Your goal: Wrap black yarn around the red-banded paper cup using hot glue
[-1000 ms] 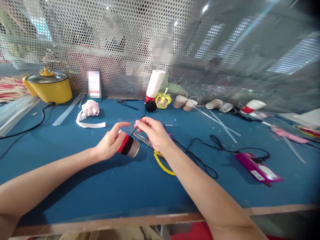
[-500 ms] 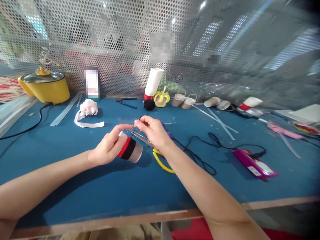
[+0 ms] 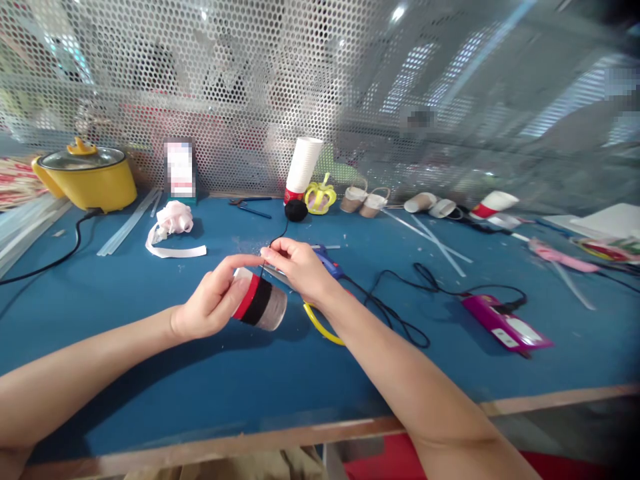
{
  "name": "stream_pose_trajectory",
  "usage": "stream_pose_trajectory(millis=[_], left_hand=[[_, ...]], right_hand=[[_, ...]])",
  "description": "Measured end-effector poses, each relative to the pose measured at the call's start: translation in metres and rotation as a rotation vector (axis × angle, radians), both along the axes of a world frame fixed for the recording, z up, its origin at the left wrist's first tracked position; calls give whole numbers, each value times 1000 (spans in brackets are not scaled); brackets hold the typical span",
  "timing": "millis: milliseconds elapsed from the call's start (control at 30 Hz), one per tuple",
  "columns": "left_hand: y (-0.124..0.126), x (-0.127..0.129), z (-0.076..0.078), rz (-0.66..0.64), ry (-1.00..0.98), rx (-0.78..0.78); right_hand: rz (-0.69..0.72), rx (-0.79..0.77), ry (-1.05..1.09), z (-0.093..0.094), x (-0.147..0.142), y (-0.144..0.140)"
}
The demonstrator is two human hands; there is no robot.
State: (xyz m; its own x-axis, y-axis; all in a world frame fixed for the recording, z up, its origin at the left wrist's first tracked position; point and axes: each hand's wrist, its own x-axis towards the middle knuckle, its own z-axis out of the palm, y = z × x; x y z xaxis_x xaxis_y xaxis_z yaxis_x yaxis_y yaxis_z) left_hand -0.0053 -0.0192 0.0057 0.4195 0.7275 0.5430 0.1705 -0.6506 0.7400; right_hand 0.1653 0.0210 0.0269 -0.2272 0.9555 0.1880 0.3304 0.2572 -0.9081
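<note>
My left hand (image 3: 210, 300) is closed around the upper end of a paper cup (image 3: 275, 309), which lies tilted with its base toward the right. Bands of red and black yarn circle the cup, and the base end is bare greyish white. Between the thumb and forefinger of my right hand (image 3: 297, 267) is a thin black yarn (image 3: 280, 235), pinched just above the cup. It runs back to a black yarn ball (image 3: 296, 211). Scissors with yellow handles (image 3: 323, 327) lie partly hidden under my right hand, beside a blue glue gun (image 3: 327, 263).
At the back stand a stack of white cups (image 3: 304, 167), a yellow crown-shaped craft (image 3: 321, 195) and small baskets (image 3: 353, 199). A yellow electric pot (image 3: 95, 183) and ribbon (image 3: 175, 219) are left. A purple power strip (image 3: 505, 327) with cables lies right.
My right hand has shifted slightly left and down with the yarn. The cup has turned a little in my left hand, showing more of its black band.
</note>
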Motion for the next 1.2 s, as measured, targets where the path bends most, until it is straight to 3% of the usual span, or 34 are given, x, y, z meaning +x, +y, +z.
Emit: stream_pose_trajectory(millis=[1200], left_hand=[[4,-6,-4,39,40,326]], right_hand=[[162,-204,-52,-14,-2,-3]])
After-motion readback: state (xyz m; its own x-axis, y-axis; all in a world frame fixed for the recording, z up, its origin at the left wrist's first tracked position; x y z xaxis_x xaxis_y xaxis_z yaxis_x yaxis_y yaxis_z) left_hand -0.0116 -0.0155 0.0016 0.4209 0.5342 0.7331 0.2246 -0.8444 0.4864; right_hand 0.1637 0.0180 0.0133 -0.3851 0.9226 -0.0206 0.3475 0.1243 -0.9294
